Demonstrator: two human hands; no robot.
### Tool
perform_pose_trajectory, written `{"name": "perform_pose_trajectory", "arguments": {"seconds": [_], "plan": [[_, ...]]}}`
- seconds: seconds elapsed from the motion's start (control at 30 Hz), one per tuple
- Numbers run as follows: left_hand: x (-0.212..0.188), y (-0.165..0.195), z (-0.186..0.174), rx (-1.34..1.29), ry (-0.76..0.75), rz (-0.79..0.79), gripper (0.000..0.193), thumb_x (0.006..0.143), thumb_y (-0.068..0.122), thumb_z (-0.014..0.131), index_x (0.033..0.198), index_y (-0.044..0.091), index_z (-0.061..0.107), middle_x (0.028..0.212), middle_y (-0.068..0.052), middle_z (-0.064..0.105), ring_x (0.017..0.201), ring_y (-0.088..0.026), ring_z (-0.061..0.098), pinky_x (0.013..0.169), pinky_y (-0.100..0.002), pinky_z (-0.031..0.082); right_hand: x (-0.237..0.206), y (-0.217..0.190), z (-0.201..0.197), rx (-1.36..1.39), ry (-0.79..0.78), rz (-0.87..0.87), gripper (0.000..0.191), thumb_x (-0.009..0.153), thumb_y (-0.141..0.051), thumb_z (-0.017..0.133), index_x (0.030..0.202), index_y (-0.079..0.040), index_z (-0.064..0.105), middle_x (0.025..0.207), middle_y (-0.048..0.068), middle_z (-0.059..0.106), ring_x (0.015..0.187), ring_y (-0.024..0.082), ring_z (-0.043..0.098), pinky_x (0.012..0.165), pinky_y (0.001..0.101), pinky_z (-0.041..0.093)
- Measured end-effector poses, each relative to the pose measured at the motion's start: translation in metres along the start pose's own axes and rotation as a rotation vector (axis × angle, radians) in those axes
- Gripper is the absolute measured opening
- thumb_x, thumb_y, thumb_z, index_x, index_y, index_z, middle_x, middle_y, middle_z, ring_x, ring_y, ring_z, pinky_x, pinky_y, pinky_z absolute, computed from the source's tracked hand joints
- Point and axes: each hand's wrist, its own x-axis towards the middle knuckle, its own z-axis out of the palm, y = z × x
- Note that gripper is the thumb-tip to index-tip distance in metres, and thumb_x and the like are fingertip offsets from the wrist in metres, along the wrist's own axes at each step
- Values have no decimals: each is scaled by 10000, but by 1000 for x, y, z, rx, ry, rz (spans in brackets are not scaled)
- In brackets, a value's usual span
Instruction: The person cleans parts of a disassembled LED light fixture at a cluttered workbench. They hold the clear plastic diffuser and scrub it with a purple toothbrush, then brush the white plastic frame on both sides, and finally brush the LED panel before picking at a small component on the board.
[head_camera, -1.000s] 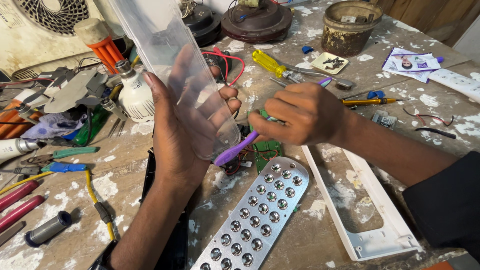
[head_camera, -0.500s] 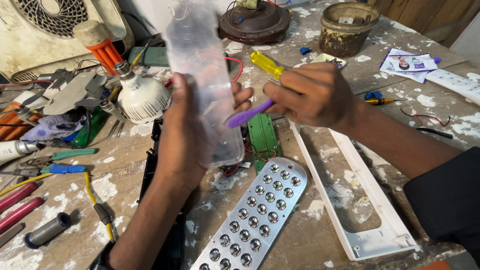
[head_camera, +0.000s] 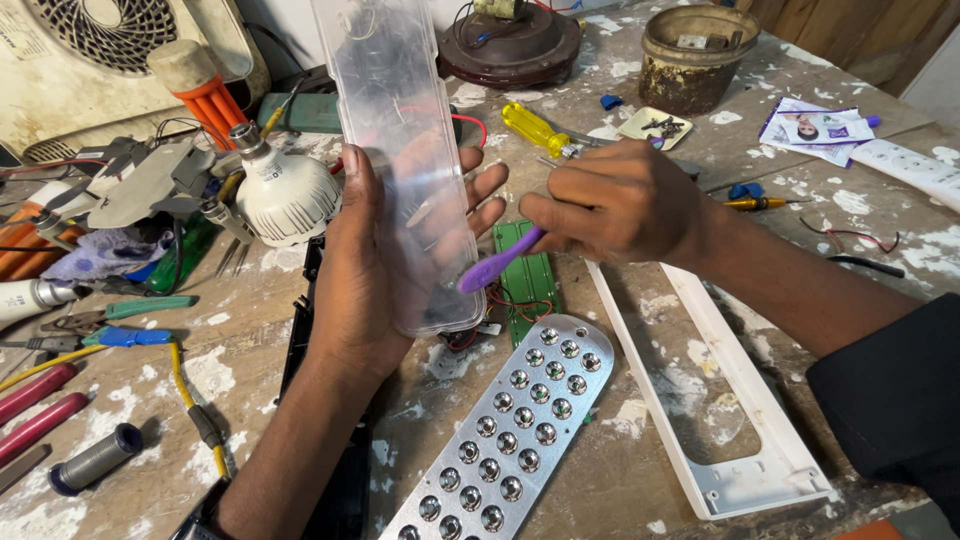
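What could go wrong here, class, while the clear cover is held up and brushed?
1. The left hand holds the clear cover from one side only; brush pressure might twist it out of that grip.
2. If dropped, it could land on the green board and LED plate below.
3. The right hand works close to loose red wires, which the purple brush might snag.

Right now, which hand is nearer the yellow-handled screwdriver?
Right. The right hand sits just beside the yellow-handled screwdriver; the left hand is farther, holding the clear plastic cover.

Small purple-white printed packet (head_camera: 815, 127) at the bench's far-right edge
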Motion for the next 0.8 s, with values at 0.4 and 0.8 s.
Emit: {"name": "perform_pose_trajectory", "arguments": {"seconds": [0.4,0.8], "plan": [[-1,-3,3,46,16,-28,846,979,579,455,1503,-80,374,1485,-206,538,1327,-335,577,1126,-543,560,-3,1,0,-143,97,250,265,1037,-282,805,1126,-49,716,846,40,640,686,186,661,581,346,515],[-2,-2,0,120,-81,-27,921,978,660,363,1532,-75,340,1467,-259,539,1338,-357,585,1093,-556,560,11,-13,0,-130,13,-32,331,902,-390,806,845,-102,654,650,-9,471,527,140,575,449,333,477]]}}
